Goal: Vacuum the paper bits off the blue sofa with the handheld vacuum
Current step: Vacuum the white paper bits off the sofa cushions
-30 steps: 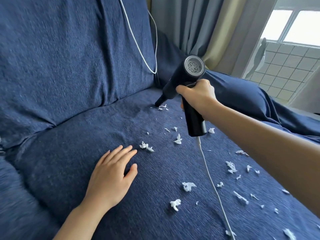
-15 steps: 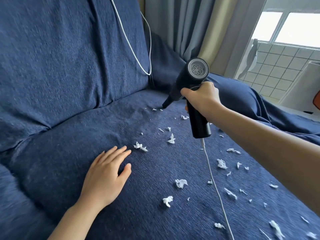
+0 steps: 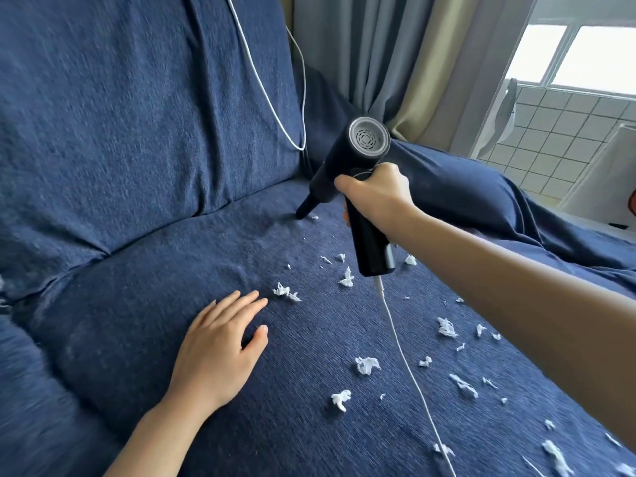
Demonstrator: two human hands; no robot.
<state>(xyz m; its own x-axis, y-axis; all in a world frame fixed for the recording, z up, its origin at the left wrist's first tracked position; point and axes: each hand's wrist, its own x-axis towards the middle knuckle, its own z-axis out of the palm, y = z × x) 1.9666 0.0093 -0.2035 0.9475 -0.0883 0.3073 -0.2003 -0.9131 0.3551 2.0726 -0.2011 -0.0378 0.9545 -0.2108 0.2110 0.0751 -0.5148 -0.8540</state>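
Our right fingers (image 3: pixel 347 186) were clenched round the vacuum (image 3: pixel 347 173), nozzle touching the sofa (image 3: pixel 144 304) above frame centre; our left hand (image 3: pixel 220 352) lay flat, released. Bits (image 3: pixel 366 364) littered the lower right. We judged slow, overlapping passes with the cord (image 3: pixel 409 370) held clear would work best.

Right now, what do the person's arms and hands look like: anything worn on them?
Both hands, left and right, are bare: no gloves, rings, watch or bracelets show. Both forearms are bare up to the picture's edge, with no sleeve in view.
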